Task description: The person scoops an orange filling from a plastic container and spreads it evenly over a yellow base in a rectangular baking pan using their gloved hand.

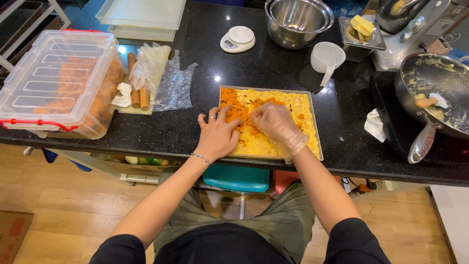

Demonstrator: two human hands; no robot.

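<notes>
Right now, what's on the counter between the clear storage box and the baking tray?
In the head view, a cutting board with sausages and crumpled clear plastic bags lies between the storage box and tray.

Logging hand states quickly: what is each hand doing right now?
Left hand: bare, open, lying flat on the tray's left edge, holding nothing.
Right hand: in a clear glove, fingers curled over the orange topping; whether it grips any cannot be told.
</notes>
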